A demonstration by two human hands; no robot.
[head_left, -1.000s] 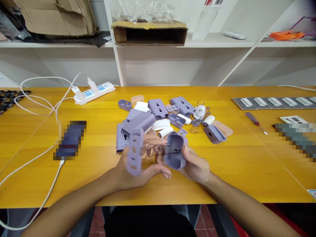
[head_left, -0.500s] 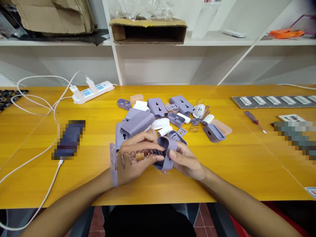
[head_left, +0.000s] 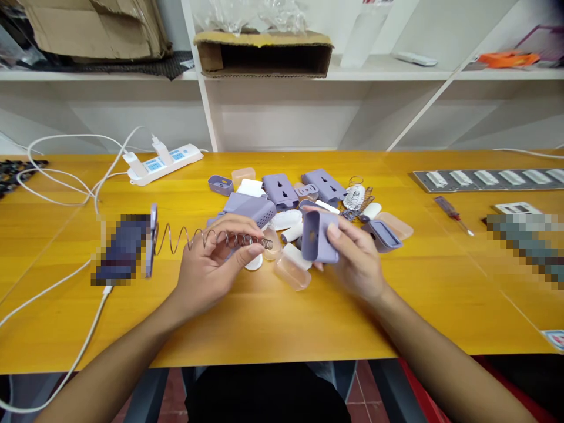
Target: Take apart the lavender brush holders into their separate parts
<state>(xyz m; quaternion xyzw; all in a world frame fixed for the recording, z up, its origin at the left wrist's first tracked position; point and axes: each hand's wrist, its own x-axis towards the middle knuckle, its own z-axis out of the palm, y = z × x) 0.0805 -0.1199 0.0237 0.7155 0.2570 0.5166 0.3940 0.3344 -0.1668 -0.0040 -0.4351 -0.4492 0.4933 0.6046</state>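
My left hand (head_left: 215, 258) pinches the narrow end of a long conical metal spring (head_left: 202, 236). At the spring's wide end hangs a flat purple plastic plate (head_left: 151, 241), over the dark phone. My right hand (head_left: 355, 249) grips a hollow purple plastic cap (head_left: 321, 237), its opening turned toward the left. The cap and the spring are apart. Between and behind my hands lies a pile of parts: a purple perforated housing (head_left: 251, 211), a white ribbed oval piece (head_left: 286, 220) and a clear peach plastic cover (head_left: 292, 271).
A pixelated phone (head_left: 126, 249) with a white cable lies at the left, below a white power strip (head_left: 166, 164). On the right are a screwdriver (head_left: 453, 214) and a grey panel strip (head_left: 484, 180). Shelves behind hold a cardboard box (head_left: 264, 56).
My left hand has drawn the spring out of the cap and moved left with the plate. My right hand has lifted the cap up and to the right.
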